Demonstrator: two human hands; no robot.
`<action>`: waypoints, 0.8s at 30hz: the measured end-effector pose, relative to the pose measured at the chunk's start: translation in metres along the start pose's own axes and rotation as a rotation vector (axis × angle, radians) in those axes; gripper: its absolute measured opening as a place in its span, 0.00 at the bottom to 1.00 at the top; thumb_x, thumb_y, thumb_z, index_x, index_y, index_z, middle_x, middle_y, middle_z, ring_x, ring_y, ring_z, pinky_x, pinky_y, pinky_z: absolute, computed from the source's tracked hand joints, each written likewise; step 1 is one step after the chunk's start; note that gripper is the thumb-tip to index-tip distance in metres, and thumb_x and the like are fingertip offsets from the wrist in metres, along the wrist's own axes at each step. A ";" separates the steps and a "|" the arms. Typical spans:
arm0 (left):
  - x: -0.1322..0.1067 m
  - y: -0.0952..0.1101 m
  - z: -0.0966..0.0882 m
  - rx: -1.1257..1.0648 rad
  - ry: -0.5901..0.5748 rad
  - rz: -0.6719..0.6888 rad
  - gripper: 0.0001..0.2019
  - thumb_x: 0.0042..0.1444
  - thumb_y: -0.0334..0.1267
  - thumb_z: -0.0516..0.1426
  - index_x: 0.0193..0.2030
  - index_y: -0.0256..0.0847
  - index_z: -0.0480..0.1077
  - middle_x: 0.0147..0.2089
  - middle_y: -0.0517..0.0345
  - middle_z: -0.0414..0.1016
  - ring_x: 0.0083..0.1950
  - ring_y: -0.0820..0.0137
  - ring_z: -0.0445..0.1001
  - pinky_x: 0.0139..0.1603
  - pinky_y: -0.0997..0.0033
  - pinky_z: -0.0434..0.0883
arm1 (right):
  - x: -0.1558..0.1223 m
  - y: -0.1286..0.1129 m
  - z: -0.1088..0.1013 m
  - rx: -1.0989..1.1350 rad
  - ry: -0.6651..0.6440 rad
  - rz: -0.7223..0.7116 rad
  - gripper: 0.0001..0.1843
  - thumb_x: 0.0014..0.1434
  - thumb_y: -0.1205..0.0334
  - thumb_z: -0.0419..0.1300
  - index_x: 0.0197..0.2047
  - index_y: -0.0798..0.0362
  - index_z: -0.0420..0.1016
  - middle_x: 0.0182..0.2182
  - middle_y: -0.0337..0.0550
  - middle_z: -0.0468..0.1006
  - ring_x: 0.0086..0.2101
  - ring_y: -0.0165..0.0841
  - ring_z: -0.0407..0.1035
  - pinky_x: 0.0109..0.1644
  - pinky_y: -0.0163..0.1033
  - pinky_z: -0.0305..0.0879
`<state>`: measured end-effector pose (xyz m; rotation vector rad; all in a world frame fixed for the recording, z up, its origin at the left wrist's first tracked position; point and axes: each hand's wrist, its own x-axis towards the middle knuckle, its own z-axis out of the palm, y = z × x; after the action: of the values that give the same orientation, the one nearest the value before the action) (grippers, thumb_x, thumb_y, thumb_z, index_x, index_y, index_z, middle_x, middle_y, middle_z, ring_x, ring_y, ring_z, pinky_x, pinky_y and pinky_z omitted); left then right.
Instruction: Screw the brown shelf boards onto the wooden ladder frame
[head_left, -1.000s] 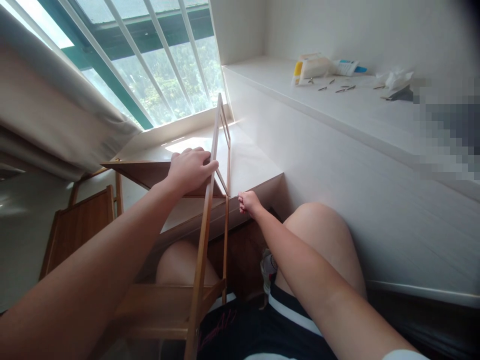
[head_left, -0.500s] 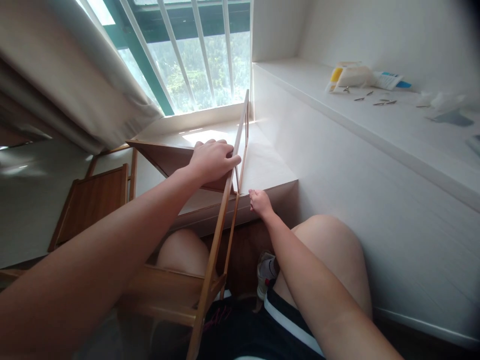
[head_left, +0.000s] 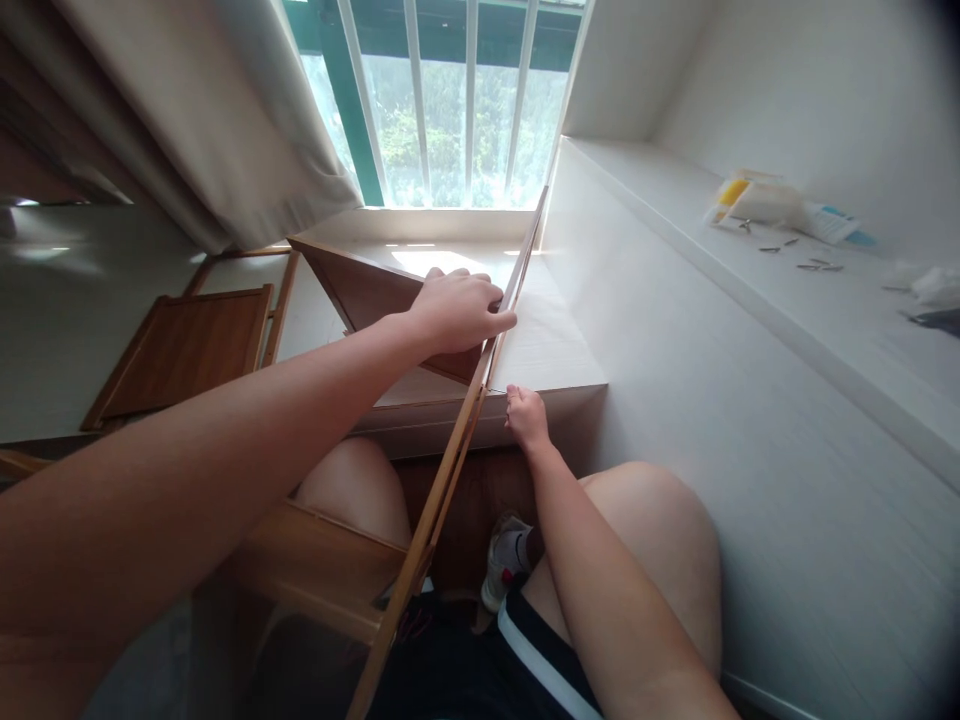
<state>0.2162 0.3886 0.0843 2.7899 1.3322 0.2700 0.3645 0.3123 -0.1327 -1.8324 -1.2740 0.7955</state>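
Observation:
My left hand (head_left: 461, 310) is wrapped over the upper rail of a wooden furniture frame (head_left: 442, 480), thumb on its right side. The frame slants from the window sill down to my lap, with a brown wooden panel (head_left: 360, 295) joined on its left. On the frame's right side, my right hand (head_left: 527, 415) is closed in a pinch around a thin metal rod (head_left: 497, 390), perhaps a hex key. The rod points left and its tip meets the frame near the panel's lower corner; most of it is hidden in my fingers.
On the white ledge (head_left: 675, 200) to the right lie several screws (head_left: 817, 266), a plastic packet (head_left: 757, 200) and a white-and-blue tube (head_left: 836, 225). Another wooden panelled piece (head_left: 187, 345) stands at left below a curtain (head_left: 247, 120). A barred window (head_left: 450, 120) is ahead.
The view has shifted, so the window and ledge sit further right. The frame's rails appear closer together. My right hand is slightly further from the frame, and the thin rod now shows.

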 end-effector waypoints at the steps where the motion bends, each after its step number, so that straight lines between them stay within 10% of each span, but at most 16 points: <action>1: 0.000 0.000 0.000 -0.004 0.001 0.000 0.18 0.58 0.51 0.49 0.26 0.40 0.66 0.38 0.50 0.72 0.45 0.57 0.67 0.50 0.51 0.59 | 0.000 0.000 0.000 0.001 -0.004 0.001 0.22 0.66 0.49 0.46 0.23 0.49 0.61 0.17 0.40 0.68 0.24 0.36 0.66 0.29 0.37 0.56; 24: 0.000 -0.004 0.004 -0.009 0.029 -0.009 0.19 0.58 0.53 0.49 0.28 0.41 0.69 0.39 0.52 0.73 0.47 0.57 0.69 0.54 0.52 0.58 | -0.006 0.000 0.001 -0.089 -0.025 -0.027 0.21 0.67 0.48 0.42 0.28 0.48 0.62 0.25 0.42 0.72 0.28 0.37 0.67 0.30 0.36 0.61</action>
<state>0.2136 0.3917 0.0800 2.7826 1.3464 0.3168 0.3616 0.3072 -0.1330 -1.8770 -1.3667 0.7603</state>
